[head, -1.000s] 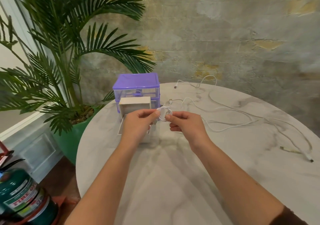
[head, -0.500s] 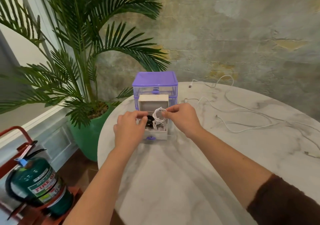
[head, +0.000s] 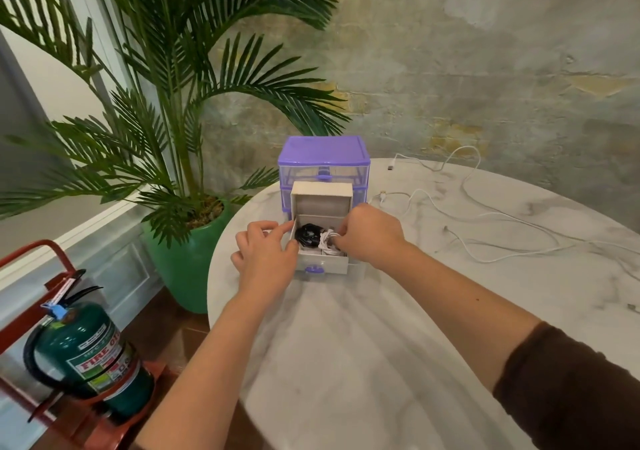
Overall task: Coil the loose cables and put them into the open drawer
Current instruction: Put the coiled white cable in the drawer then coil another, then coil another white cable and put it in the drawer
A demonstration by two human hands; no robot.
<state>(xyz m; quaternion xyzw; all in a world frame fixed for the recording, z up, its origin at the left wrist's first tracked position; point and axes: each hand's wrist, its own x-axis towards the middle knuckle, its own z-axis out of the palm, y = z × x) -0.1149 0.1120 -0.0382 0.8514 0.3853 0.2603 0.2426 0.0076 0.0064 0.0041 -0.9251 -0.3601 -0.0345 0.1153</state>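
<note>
Now, right hand (head: 369,233) pinching white coil (head: 328,241) (in drawer (head: 323,265)) — left hand (head: 265,257) beside

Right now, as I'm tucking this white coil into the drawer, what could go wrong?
The open drawer already holds a black coil, so the white coil under your right hand may spring loose or ride over the rim. The left hand only steadies the side; pushing hard could shove the purple organizer back. Loose white cables remain uncoiled.
</note>
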